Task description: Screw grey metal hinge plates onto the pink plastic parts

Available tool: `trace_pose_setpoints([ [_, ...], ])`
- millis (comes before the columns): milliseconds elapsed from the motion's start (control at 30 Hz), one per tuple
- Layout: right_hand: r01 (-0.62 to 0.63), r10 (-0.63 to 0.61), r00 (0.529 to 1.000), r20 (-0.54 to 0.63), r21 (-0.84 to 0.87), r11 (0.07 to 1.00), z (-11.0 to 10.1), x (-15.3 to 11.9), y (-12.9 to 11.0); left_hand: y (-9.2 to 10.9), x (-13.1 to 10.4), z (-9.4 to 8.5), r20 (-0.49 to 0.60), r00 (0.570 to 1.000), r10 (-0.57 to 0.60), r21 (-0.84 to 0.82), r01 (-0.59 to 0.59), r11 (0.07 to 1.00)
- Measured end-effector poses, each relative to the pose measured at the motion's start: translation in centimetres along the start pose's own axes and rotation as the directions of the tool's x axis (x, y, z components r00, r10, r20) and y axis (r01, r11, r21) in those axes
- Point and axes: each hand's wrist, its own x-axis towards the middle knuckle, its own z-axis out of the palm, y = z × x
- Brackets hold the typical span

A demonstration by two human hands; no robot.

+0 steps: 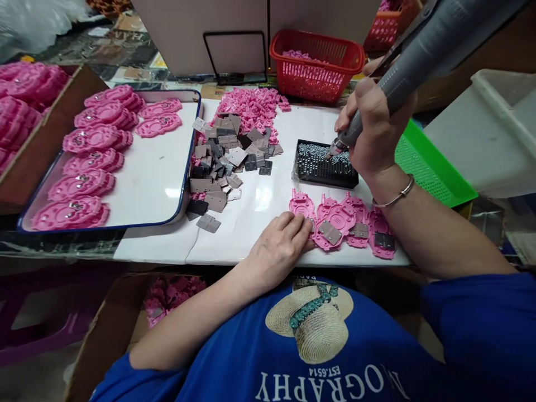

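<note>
My right hand (374,125) is wrapped round a grey electric screwdriver (414,61), its tip down at a black screw tray (324,167) full of small silver screws. My left hand (282,240) rests on the white work surface, its fingertips on the leftmost pink plastic part (302,204). To its right lie several more pink parts (335,215) in a row, bearing grey or black plates (330,232). A pile of grey metal plates (226,151) and a heap of small pink pieces (251,109) lie to the left of the screw tray.
A blue-rimmed white tray (159,167) at left holds stacked pink parts. Beyond it stands a cardboard box (46,125) of pink parts. A red basket (318,81) is at the back, a green tray (435,167) and a pale bin (489,128) at right.
</note>
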Motion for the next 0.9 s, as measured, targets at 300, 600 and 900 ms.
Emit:
trace_pose_setpoints([
  [300, 0.030, -0.021, 0.996, 0.091, -0.095, 0.995, 0.0, -0.2, 1.1, 0.0, -0.1, 0.2, -0.017, 1.000, 0.005, 0.001, -0.005, 1.000],
  [600, -0.074, 0.078, 0.997, 0.022, -0.140, 0.987, 0.6, -0.7, 0.5, -0.1, 0.0, 0.0, -0.018, 1.000, 0.006, 0.009, -0.005, 1.000],
  [900, -0.054, 0.052, 0.998, 0.028, 0.051, 0.997, 0.7, -0.3, -1.9, 0.0, 0.0, 0.0, 0.015, 1.000, 0.006, 0.031, -0.006, 0.999],
])
